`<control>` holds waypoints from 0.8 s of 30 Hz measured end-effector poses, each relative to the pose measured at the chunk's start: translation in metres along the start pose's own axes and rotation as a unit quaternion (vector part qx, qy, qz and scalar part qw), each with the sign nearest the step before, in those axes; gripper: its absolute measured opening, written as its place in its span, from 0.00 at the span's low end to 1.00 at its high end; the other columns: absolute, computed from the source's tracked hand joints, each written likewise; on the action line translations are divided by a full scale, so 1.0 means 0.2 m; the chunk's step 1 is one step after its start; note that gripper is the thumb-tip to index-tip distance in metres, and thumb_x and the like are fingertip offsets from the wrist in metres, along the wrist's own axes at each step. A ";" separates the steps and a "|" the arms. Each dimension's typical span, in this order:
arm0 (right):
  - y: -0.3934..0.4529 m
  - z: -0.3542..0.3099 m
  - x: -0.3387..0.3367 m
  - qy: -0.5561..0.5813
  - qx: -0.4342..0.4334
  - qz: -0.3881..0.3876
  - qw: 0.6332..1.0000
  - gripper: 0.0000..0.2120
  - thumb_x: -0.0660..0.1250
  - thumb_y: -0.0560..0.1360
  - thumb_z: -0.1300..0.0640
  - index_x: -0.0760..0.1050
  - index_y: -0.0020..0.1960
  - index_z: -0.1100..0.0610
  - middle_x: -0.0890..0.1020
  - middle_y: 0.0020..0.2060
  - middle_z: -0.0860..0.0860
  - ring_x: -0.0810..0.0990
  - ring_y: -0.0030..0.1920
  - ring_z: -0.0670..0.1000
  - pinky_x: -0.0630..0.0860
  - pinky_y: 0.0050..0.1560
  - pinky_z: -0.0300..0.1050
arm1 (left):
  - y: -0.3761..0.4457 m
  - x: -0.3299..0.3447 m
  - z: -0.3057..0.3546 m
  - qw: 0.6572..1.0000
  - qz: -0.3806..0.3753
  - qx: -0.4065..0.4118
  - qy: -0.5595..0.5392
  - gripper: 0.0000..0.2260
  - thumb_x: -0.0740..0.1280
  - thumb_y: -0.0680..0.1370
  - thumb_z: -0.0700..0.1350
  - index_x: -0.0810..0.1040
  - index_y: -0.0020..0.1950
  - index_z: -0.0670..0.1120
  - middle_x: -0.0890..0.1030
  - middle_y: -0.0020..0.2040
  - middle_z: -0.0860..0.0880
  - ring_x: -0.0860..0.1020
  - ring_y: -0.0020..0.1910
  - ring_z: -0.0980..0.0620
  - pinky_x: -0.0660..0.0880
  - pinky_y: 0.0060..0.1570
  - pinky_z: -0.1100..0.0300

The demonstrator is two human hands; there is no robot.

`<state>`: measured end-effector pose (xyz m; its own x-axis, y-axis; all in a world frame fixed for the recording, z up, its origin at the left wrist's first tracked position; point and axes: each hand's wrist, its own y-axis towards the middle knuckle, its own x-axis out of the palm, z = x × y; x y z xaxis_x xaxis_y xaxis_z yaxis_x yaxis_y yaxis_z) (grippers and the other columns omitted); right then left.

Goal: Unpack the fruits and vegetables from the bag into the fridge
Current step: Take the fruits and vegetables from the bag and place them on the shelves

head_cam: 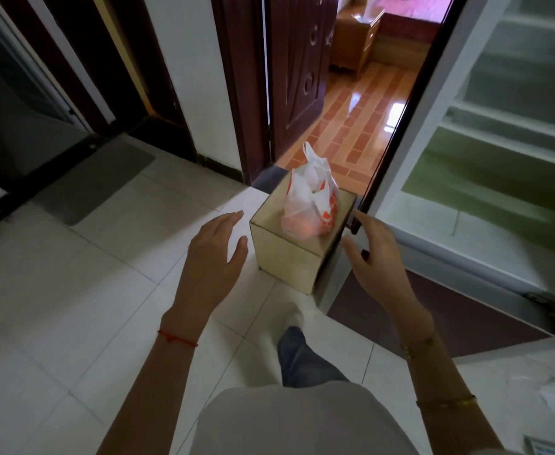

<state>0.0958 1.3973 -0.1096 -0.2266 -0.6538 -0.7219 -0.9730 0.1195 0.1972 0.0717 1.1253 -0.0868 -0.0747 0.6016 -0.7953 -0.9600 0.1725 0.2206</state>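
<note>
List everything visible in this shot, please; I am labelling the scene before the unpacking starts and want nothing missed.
White and orange plastic bag: one, knotted at the top, on the box.
Tan cardboard box: one, on the floor beside the fridge door.
White fridge door: one, swung open, at right; its shelves look bare.
Dark carved wooden door: one, open, behind the box.
Grey floor mat: one, at left.
White tiled floor: underfoot.
Orange brick-patterned floor: in the room beyond.
Left hand: open, empty, left of the box; red string on the wrist.
Right hand: open, empty, near the fridge door's lower corner; gold bangles on the forearm.
</note>
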 end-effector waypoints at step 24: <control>1.78 0.44 0.46 -0.010 0.108 0.024 0.994 0.19 0.60 0.82 0.52 0.67 0.71 0.56 0.73 0.68 0.53 0.72 0.68 0.53 0.66 0.65 0.42 | 1.64 0.83 -0.21 0.974 -0.196 -0.021 -0.112 0.15 0.64 0.80 0.46 0.74 0.67 0.47 0.78 0.63 0.47 0.77 0.59 0.49 0.76 0.57 0.56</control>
<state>-0.2746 1.4448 -0.1648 -0.2708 -0.6284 -0.7293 -0.9472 0.3092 0.0853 -0.2667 1.2498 -0.1707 0.3567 0.6513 -0.6697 -0.9133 0.3940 -0.1032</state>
